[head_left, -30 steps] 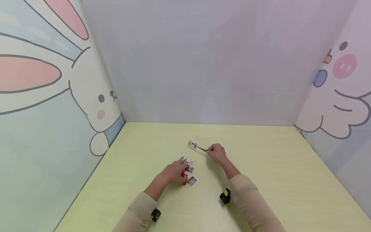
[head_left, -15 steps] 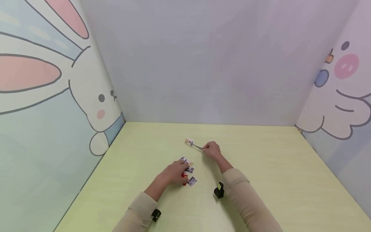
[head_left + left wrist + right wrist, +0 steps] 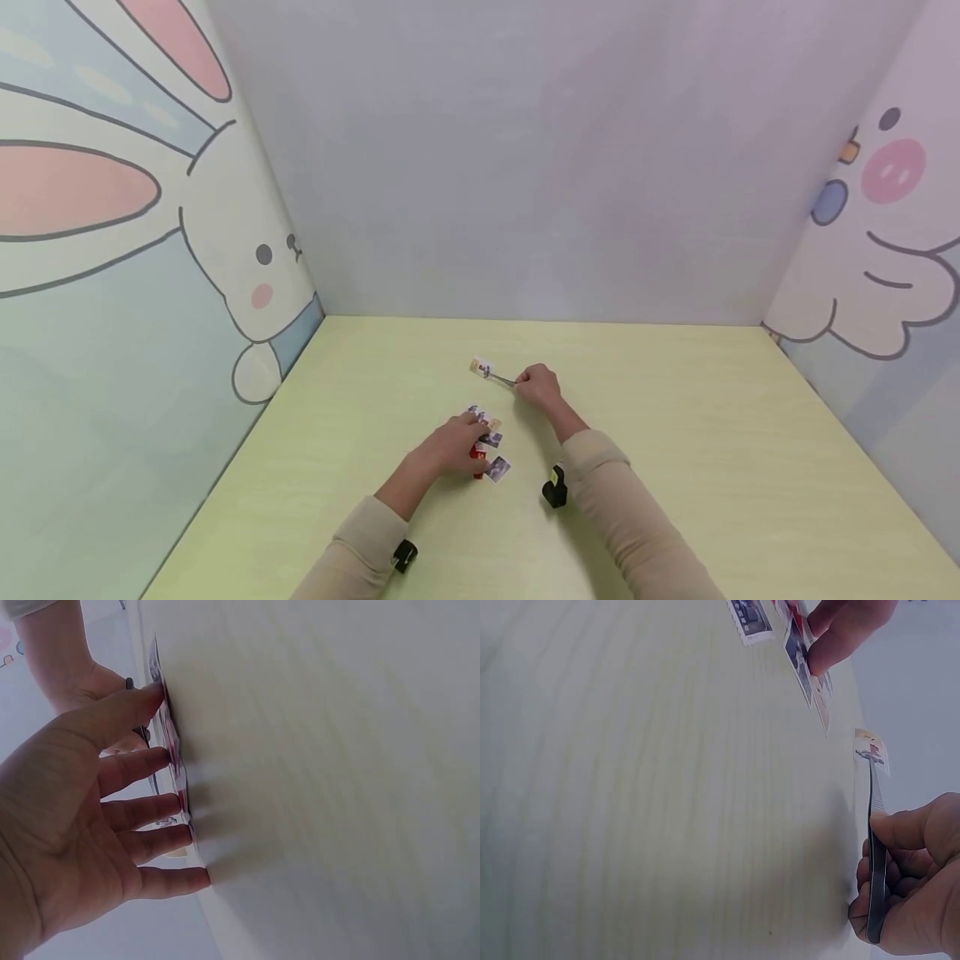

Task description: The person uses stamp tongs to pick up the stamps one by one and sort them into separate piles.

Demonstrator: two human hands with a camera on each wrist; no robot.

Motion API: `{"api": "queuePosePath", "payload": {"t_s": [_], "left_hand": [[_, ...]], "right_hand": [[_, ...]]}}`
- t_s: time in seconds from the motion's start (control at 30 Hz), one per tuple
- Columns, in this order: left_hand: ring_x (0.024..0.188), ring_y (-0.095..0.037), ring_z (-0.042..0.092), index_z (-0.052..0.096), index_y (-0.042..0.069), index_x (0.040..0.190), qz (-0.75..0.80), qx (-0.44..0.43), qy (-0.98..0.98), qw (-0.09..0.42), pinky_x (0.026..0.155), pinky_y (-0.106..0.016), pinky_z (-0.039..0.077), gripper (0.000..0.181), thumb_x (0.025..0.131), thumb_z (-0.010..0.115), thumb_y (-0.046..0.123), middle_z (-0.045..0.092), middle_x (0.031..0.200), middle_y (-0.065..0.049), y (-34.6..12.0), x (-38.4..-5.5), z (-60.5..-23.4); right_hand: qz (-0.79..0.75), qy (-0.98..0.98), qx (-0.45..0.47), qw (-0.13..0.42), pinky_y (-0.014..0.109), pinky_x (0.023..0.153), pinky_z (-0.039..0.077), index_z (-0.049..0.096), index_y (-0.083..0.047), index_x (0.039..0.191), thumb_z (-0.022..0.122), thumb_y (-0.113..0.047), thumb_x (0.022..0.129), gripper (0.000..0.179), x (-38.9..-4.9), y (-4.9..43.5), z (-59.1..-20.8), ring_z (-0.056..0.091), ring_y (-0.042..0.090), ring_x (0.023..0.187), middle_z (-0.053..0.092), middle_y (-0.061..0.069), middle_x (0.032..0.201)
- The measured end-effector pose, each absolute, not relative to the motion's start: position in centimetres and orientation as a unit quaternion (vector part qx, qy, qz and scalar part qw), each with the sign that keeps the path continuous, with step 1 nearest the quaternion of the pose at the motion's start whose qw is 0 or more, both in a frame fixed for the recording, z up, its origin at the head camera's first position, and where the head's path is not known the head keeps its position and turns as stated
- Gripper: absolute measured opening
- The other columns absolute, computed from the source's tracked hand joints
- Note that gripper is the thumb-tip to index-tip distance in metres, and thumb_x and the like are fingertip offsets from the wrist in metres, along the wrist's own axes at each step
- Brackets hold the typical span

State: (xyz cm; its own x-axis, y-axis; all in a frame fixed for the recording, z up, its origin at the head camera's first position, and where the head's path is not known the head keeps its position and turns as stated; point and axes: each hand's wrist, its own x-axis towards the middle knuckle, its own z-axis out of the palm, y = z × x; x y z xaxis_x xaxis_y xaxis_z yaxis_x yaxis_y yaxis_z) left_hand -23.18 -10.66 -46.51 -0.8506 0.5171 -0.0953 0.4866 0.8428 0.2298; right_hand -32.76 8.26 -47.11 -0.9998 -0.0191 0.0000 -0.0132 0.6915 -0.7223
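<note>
My right hand (image 3: pixel 537 386) pinches a pair of tweezers (image 3: pixel 877 874) between thumb and fingers. Their tips grip a small postage stamp (image 3: pixel 871 748) with a pale, coloured picture, held out toward the back of the table. To the left and nearer, my left hand (image 3: pixel 452 446) rests its spread fingertips on a loose cluster of stamps (image 3: pixel 491 439), partly hiding them. Among these is a red stamp (image 3: pixel 478 462) beneath the fingers. By the left thumb lies a stamp with a dark picture and white perforated edge (image 3: pixel 751 619).
A pale yellow-green table (image 3: pixel 712 433) lies under both hands. Behind it rises a plain grey wall (image 3: pixel 525 167), with cartoon-printed panels on the left and right. Black wrist cameras sit by both cuffs, the right one (image 3: pixel 555 487) hanging over the tabletop.
My right hand has moved left and slightly away from me, carrying the tweezers and stamp along. The left hand stays in place over the cluster of stamps.
</note>
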Motion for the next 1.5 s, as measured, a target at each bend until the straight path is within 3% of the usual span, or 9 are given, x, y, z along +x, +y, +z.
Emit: {"api": "queuePosePath", "payload": {"t_s": [0.53,0.83,1.13,1.5], "left_hand": [[0.111,-0.024,0.048,0.058,0.010,0.125,0.100,0.262,0.957,0.079,0.092,-0.037,0.042,0.053,0.081,0.070,0.038,0.048,0.129,-0.009,-10.4,-23.3,-46.4],[0.113,-0.025,0.048,0.057,0.012,0.127,0.092,0.253,0.959,0.083,0.091,-0.039,0.043,0.055,0.081,0.069,0.039,0.048,0.131,-0.008,-10.5,-23.3,-46.2],[0.108,-0.024,0.047,0.058,0.013,0.125,0.097,0.245,0.961,0.085,0.087,-0.041,0.044,0.054,0.080,0.070,0.041,0.048,0.130,-0.007,-10.6,-23.2,-46.4],[0.112,-0.025,0.046,0.058,0.014,0.126,0.105,0.238,0.962,0.086,0.090,-0.045,0.043,0.054,0.080,0.070,0.040,0.045,0.133,-0.008,-10.7,-23.1,-46.5]], "right_hand": [[-0.391,0.920,-0.011,-0.006,0.027,0.055,0.043,0.072,-0.002,0.079,0.064,-0.004,0.077,0.008,-33.3,7.7,-47.1,0.055,0.018,0.065,0.067,0.006,0.084],[-0.388,0.922,-0.020,-0.005,0.032,0.064,0.048,0.073,-0.003,0.082,0.065,-0.006,0.078,0.009,-33.3,7.1,-46.9,0.058,0.021,0.071,0.068,0.007,0.086],[-0.386,0.922,0.011,0.001,0.029,0.056,0.045,0.072,-0.001,0.079,0.067,-0.009,0.077,0.009,-32.8,7.7,-46.5,0.056,0.020,0.067,0.067,0.008,0.081],[-0.395,0.918,-0.015,0.007,0.034,0.067,0.048,0.070,0.000,0.079,0.069,-0.007,0.078,0.007,-31.1,8.6,-46.4,0.057,0.021,0.072,0.067,0.007,0.081]]}}
